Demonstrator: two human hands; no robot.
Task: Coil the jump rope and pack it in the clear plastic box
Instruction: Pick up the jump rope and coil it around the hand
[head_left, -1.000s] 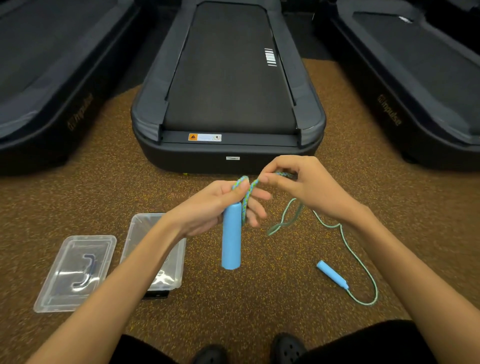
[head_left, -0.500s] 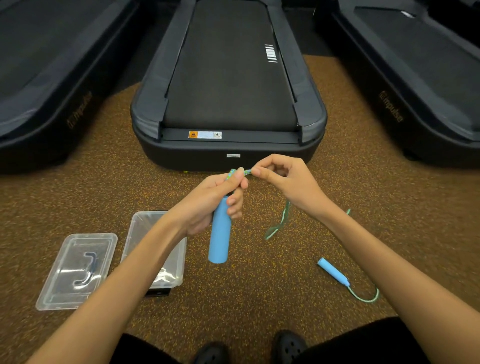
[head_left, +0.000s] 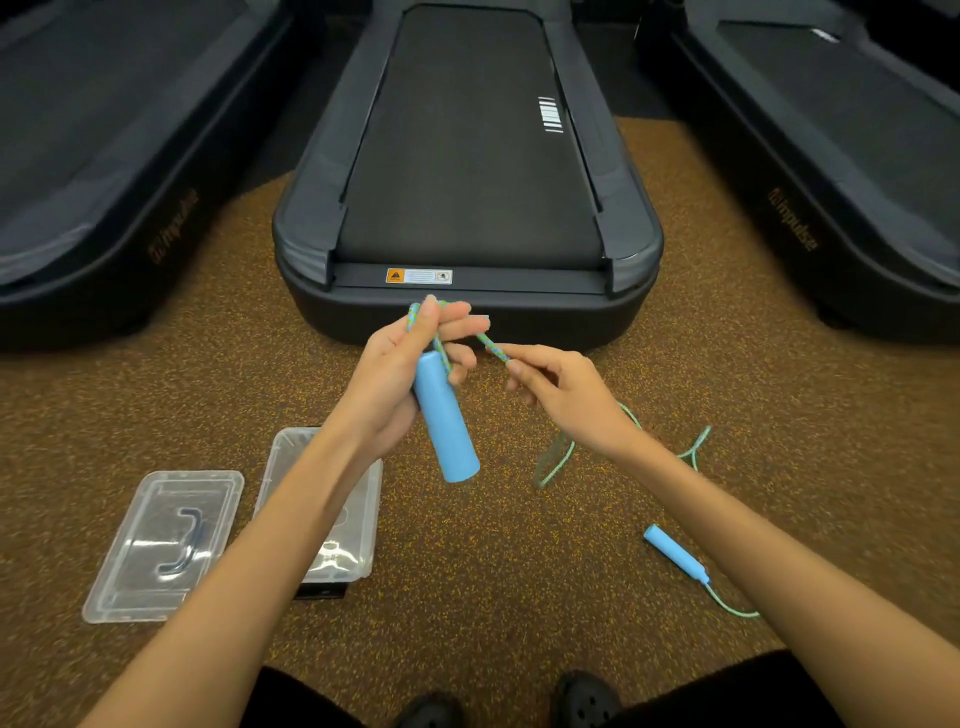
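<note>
My left hand (head_left: 400, 374) grips a light-blue jump rope handle (head_left: 445, 420), which points down and right, with green-blue rope looped over its fingers. My right hand (head_left: 566, 397) pinches the rope (head_left: 492, 347) just right of the left fingers. The rest of the rope (head_left: 558, 462) trails on the floor below my right wrist and runs to the second blue handle (head_left: 675, 553) lying at the right. The clear plastic box (head_left: 363, 525) sits open on the floor under my left forearm, partly hidden by it. Its clear lid (head_left: 161, 545) lies to the left.
A black treadmill (head_left: 467, 197) stands directly ahead, its rear edge just beyond my hands, with two more treadmills at left (head_left: 104, 171) and right (head_left: 831, 182). Brown speckled floor lies all around. My shoes (head_left: 584, 701) show at the bottom edge.
My left hand rose and tilted the handle to the right, with rope wound over its fingers. My right hand slid down and right along the rope, away from the left hand.
</note>
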